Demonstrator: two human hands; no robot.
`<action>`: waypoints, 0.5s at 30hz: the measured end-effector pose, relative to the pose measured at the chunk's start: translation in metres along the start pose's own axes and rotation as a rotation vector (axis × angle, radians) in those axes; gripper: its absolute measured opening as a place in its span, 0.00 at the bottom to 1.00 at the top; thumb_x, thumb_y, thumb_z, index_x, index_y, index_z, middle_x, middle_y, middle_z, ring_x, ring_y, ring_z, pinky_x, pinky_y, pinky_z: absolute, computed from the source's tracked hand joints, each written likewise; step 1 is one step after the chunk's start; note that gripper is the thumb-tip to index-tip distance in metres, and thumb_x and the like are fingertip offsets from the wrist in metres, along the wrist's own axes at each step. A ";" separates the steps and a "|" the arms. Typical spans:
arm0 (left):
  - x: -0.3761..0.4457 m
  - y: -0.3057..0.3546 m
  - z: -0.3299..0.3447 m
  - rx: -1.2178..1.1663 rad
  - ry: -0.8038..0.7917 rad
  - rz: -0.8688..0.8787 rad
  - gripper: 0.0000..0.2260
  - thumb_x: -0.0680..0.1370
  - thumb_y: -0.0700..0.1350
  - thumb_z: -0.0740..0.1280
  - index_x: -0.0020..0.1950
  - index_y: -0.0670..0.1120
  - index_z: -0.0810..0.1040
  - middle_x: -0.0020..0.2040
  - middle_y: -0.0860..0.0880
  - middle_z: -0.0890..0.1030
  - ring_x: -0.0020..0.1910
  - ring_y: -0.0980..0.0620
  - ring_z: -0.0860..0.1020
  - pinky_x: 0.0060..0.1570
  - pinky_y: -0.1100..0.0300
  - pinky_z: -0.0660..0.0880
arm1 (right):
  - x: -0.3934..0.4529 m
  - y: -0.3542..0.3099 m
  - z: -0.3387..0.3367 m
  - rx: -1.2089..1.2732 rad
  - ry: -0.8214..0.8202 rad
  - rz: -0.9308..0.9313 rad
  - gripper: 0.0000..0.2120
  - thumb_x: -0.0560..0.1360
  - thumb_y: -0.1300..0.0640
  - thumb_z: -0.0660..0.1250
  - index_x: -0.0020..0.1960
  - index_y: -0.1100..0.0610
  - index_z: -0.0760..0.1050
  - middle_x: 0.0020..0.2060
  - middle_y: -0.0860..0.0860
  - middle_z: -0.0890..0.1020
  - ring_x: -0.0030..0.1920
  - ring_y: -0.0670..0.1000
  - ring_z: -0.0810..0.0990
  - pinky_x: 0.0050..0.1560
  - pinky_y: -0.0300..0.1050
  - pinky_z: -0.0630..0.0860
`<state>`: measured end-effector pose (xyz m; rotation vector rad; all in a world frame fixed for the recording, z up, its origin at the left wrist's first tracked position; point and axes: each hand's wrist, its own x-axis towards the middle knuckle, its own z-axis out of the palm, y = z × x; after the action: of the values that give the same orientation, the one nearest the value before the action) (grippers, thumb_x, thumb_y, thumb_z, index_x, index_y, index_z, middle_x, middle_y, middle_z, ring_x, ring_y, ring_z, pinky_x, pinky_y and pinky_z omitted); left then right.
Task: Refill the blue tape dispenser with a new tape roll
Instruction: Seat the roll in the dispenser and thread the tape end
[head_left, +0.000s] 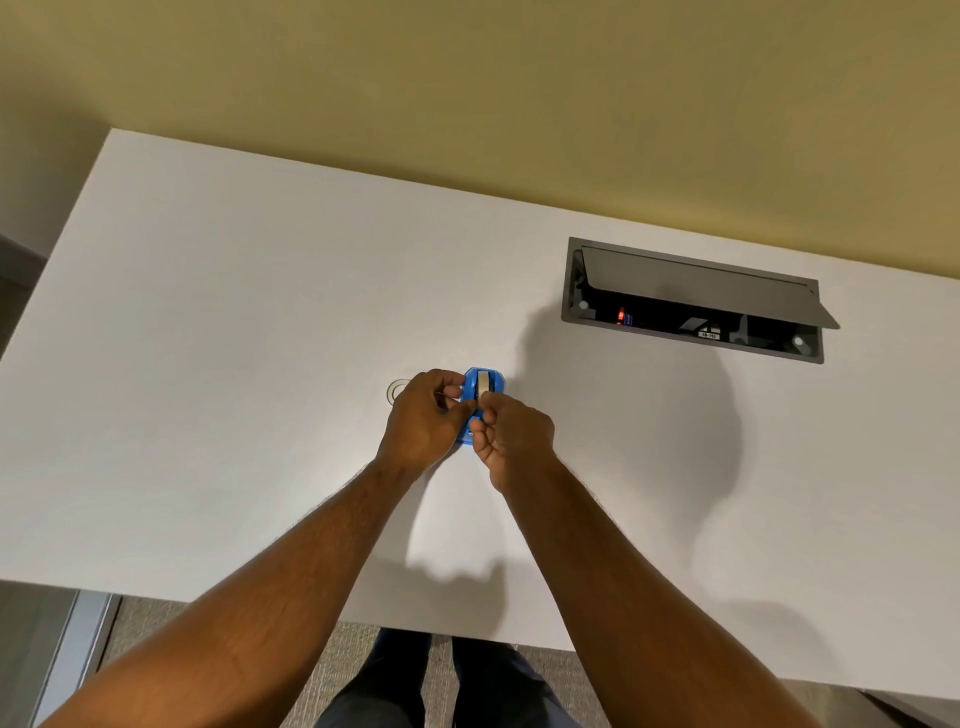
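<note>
The blue tape dispenser (485, 384) sits between my two hands over the middle of the white table (234, 338). A grey strip shows on its top face, likely tape or the roll's edge. My left hand (428, 418) grips the dispenser's left side with curled fingers. My right hand (511, 434) pinches at the near end of that grey strip on the dispenser. A clear ring (397, 389), apparently a tape roll, lies on the table just left of my left hand, partly hidden by it. The dispenser's lower part is hidden by my fingers.
A recessed grey cable box (691, 301) with its lid tilted open is set into the table at the right rear. A yellow wall runs behind the table. My legs and grey carpet show below the table's near edge.
</note>
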<state>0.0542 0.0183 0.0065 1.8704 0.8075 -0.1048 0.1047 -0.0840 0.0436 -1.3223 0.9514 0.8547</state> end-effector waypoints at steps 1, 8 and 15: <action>0.001 -0.001 0.000 0.004 -0.004 0.003 0.09 0.76 0.44 0.73 0.56 0.46 0.81 0.51 0.48 0.83 0.48 0.47 0.82 0.54 0.47 0.82 | 0.000 0.001 -0.001 0.007 0.000 -0.002 0.08 0.77 0.59 0.71 0.44 0.63 0.78 0.34 0.56 0.80 0.31 0.50 0.79 0.41 0.41 0.81; 0.002 -0.005 0.000 0.026 -0.025 0.035 0.08 0.77 0.45 0.72 0.55 0.47 0.80 0.52 0.49 0.83 0.49 0.48 0.82 0.56 0.47 0.82 | -0.001 0.007 -0.003 -0.003 0.039 -0.032 0.09 0.77 0.57 0.72 0.47 0.63 0.78 0.32 0.55 0.79 0.27 0.49 0.78 0.34 0.38 0.80; 0.001 -0.007 -0.002 -0.016 -0.045 0.150 0.19 0.77 0.43 0.73 0.68 0.49 0.77 0.58 0.50 0.81 0.51 0.51 0.82 0.55 0.57 0.80 | -0.006 0.010 -0.003 0.067 0.038 0.014 0.08 0.78 0.58 0.71 0.46 0.63 0.78 0.30 0.55 0.78 0.20 0.47 0.77 0.29 0.37 0.80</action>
<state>0.0505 0.0219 0.0016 1.8997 0.6330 -0.0461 0.0934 -0.0864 0.0450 -1.2790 1.0119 0.8046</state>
